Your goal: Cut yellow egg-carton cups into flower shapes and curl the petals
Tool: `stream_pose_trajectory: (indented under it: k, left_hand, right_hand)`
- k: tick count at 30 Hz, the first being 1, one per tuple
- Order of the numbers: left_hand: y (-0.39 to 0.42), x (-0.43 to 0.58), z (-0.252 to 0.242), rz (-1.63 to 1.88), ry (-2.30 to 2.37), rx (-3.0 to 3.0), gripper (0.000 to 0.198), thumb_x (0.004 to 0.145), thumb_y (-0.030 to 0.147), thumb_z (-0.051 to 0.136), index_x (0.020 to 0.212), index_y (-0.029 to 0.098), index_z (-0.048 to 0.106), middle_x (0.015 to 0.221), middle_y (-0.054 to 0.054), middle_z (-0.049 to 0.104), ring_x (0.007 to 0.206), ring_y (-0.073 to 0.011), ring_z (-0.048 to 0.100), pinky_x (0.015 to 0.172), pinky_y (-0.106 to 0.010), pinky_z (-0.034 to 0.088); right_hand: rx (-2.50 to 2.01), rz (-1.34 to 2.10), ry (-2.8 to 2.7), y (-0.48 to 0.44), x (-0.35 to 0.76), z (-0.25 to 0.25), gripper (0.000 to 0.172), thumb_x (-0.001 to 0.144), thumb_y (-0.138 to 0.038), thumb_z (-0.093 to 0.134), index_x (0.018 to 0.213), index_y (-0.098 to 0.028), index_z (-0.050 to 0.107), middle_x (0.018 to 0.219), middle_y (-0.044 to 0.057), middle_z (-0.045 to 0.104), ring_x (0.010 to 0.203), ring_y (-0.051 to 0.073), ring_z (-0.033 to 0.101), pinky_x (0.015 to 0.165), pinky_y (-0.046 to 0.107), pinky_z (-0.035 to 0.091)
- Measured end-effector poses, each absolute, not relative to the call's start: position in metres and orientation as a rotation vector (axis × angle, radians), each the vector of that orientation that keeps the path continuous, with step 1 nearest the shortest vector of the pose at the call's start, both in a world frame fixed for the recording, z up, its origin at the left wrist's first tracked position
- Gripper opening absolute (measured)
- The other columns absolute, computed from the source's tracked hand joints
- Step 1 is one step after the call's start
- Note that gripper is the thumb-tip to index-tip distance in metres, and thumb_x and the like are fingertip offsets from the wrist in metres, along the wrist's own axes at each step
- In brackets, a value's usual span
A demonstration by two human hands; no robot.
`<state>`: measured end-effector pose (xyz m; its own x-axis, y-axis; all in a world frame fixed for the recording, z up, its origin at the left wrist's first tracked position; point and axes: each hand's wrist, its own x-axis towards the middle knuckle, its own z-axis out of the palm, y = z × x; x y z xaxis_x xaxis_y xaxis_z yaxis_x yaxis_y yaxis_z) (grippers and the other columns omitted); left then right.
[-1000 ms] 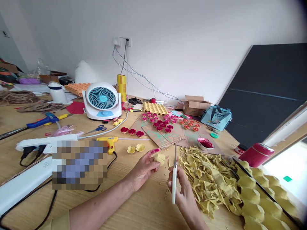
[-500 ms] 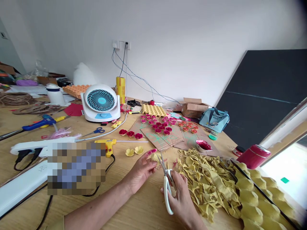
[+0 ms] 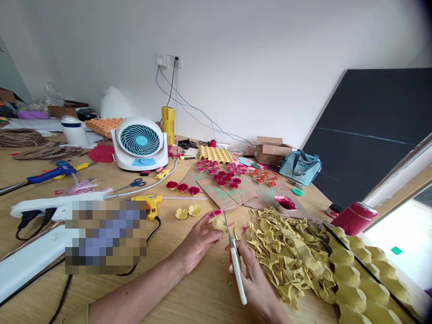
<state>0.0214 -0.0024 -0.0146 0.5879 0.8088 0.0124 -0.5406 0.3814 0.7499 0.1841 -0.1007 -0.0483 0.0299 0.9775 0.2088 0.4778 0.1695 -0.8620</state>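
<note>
A small yellow egg-carton cup [image 3: 218,224] is pinched between the thumb and fingers of my left hand [image 3: 198,237], whose fingertip is stained pink. My right hand [image 3: 254,275] grips white-handled scissors [image 3: 237,265]. Their blades point up and away, right beside the cup's right edge; whether they touch it I cannot tell. Torn yellow carton scraps [image 3: 286,252] are heaped just right of my right hand. Two yellow cut flower cups [image 3: 195,210] lie beyond my left hand, with dark red ones [image 3: 182,187] behind them.
A yellow glue gun [image 3: 152,205] and a white power strip [image 3: 60,204] lie to the left, near a fan [image 3: 140,143]. Painted flowers [image 3: 227,176] sit on cardboard [image 3: 243,195]. At right are a paint bowl [image 3: 285,204], an egg tray [image 3: 366,279] and a red can [image 3: 355,218].
The scissors have turned more edge-on, with their handles closer together and the blades closed up beside the cup. My left hand still holds the cup, now tilted slightly differently.
</note>
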Motion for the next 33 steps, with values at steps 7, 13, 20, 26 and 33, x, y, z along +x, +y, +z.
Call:
stream_pose_trajectory:
  k: [7,13,20,26,33]
  left_hand:
    - [-0.005,0.023,-0.012,0.910,0.357,0.841,0.060,0.064,0.017,0.085,0.118,0.021,0.060,0.100,-0.002,0.072,0.096,-0.0173,0.062,0.090,-0.029,0.040]
    - [-0.006,0.023,-0.014,0.913,0.377,0.861,0.059,0.064,0.018,0.085,0.118,0.021,0.060,0.098,-0.002,0.070,0.094,-0.0172,0.061,0.091,-0.030,0.039]
    - [-0.009,0.023,-0.011,0.899,0.349,0.848,0.057,0.064,0.017,0.084,0.116,0.021,0.059,0.098,-0.001,0.069,0.093,-0.0156,0.060,0.091,-0.030,0.039]
    - [-0.006,0.021,-0.006,0.894,0.354,0.891,0.062,0.062,0.018,0.086,0.118,0.022,0.059,0.103,-0.001,0.070,0.100,-0.0182,0.061,0.094,-0.030,0.038]
    - [0.000,0.012,0.001,0.847,0.359,1.003,0.067,0.067,0.019,0.084,0.126,0.023,0.053,0.101,-0.003,0.071,0.098,-0.0190,0.063,0.091,-0.030,0.042]
  right_hand:
    - [-1.314,0.832,-1.619,-0.105,0.186,-0.047,0.040,0.092,-0.057,0.051,0.114,-0.026,0.060,0.103,0.004,0.061,0.097,0.024,0.055,0.089,0.034,0.045]
    - [-1.287,0.714,-1.668,-0.103,0.179,-0.035,0.055,0.090,-0.072,0.039,0.108,-0.026,0.061,0.089,0.003,0.058,0.085,0.023,0.053,0.078,0.032,0.047]
    - [-1.303,0.665,-1.666,-0.101,0.179,-0.044,0.049,0.091,-0.069,0.040,0.092,-0.023,0.057,0.090,0.003,0.056,0.089,0.023,0.050,0.082,0.034,0.043]
    - [-1.291,0.725,-1.652,-0.102,0.180,-0.045,0.046,0.090,-0.067,0.042,0.090,-0.022,0.054,0.087,0.003,0.051,0.087,0.023,0.046,0.080,0.035,0.040]
    - [-1.293,0.726,-1.653,-0.101,0.181,-0.047,0.045,0.091,-0.065,0.042,0.085,-0.021,0.054,0.084,0.002,0.049,0.086,0.022,0.043,0.075,0.032,0.038]
